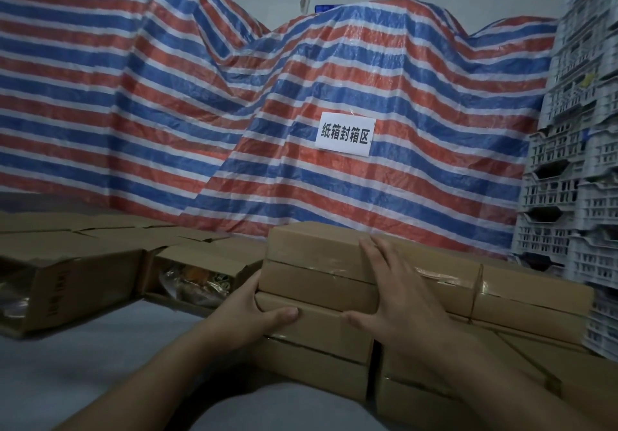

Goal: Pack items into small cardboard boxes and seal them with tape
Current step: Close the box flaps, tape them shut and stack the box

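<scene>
Scene: A person sets a sealed box [321, 263] on a stack of boxes [317, 357] at the near right of the grey surface [100, 363], in front of a striped tarp [167, 96] bearing a paper sign [345, 133].

Risk: The stack looks several boxes high and its edges are not flush; in my judgement a push from either side could slide the top box off or tip the column toward the gap beside the right stack [501, 300].

Cause: Glossy tape on the lids likely gives little friction, and the hands press from the side, not from above.

Left hand [257, 310]: Cupped round the left end of the top box, thumb laid along the front face of the box below; fingers mostly hidden behind the cardboard, so how far they curl cannot be told.

Right hand [398, 290]: Spread wide and flat, fingers [374, 250] straight across the lid of the top box, thumb reaching down its front; pressing, not gripping.

Still to pack: An open box [200, 273] lies to the left, plastic-wrapped items [194, 283] showing inside; a larger open carton [67, 283] sits farther left.

Background: White crates [575, 163] piled at right.
</scene>
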